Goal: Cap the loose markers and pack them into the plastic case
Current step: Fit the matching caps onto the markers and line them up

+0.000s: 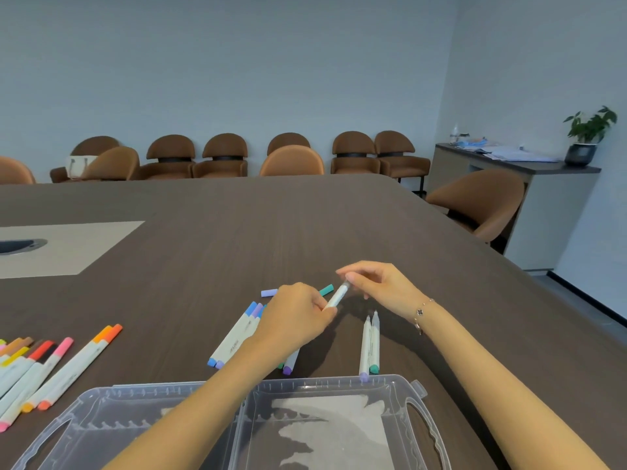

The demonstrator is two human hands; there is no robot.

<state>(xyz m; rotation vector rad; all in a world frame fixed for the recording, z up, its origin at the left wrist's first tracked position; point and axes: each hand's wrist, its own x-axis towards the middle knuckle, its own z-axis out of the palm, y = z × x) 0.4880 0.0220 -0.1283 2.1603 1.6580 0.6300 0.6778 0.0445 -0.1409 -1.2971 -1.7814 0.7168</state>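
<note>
My left hand (295,317) grips a white marker (337,296) by its lower end, and the marker points up to the right. My right hand (376,283) pinches the marker's upper tip; whether a cap sits there is hidden by the fingers. Two loose caps lie behind the hands, a lilac cap (268,292) and a teal cap (326,290). Two uncapped markers (369,347) lie side by side to the right. Capped blue and purple markers (234,337) lie under my left wrist. The clear plastic case (424,422) lies open at the near edge.
A row of orange, red, pink and yellow capped markers (51,371) lies at the left. A grey inset panel (68,245) sits in the dark table farther left. Brown chairs (224,157) line the far side, and a sideboard with a plant (583,137) stands at the right.
</note>
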